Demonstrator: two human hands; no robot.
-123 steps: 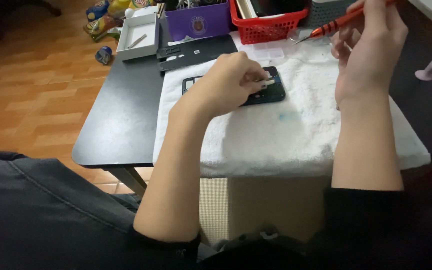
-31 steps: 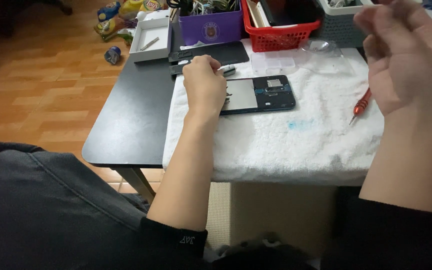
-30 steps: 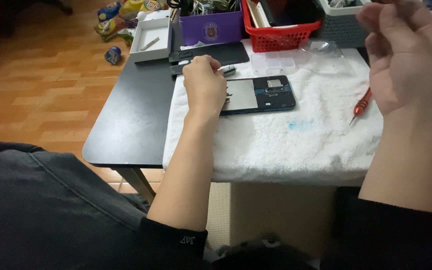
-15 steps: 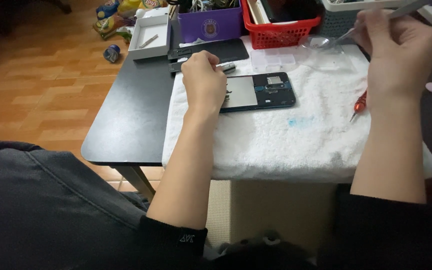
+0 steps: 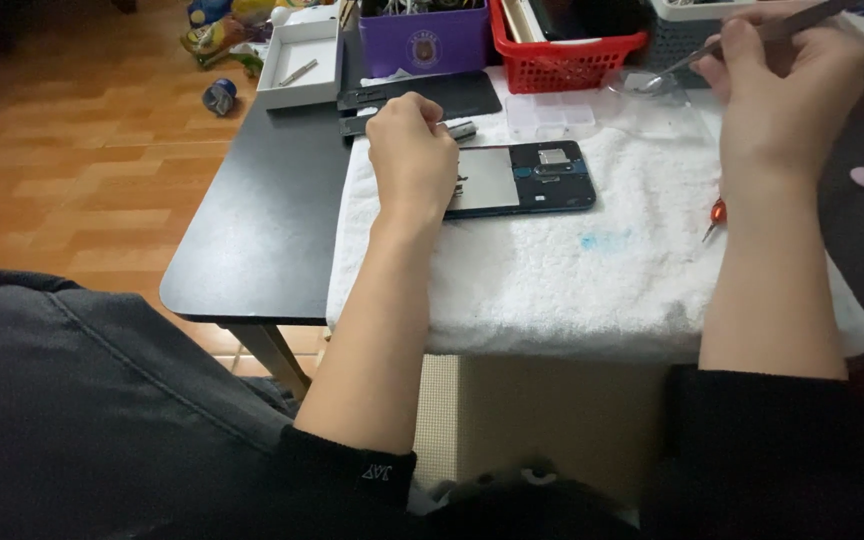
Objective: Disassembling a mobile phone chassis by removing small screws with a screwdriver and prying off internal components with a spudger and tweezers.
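An opened dark phone [image 5: 527, 177] lies face down on a white towel [image 5: 592, 280], its insides showing. My left hand [image 5: 410, 150] rests curled on the phone's left end and holds it down. My right hand [image 5: 777, 85] is at the back right, fingers closed on metal tweezers [image 5: 697, 58] whose tips point left into a clear plastic dish [image 5: 652, 85]. A red-handled screwdriver [image 5: 715, 215] lies on the towel beside my right forearm.
A black table [image 5: 252, 230] carries the towel. At the back stand a red basket [image 5: 567, 40], a purple box [image 5: 422, 45], a white open box [image 5: 300, 65], a black flat panel [image 5: 422, 98] and a clear compartment tray [image 5: 550, 113]. Wooden floor lies to the left.
My right hand put the red screwdriver down on the towel, rose empty, then took the tweezers and reached to the back right. My left hand stayed on the phone.
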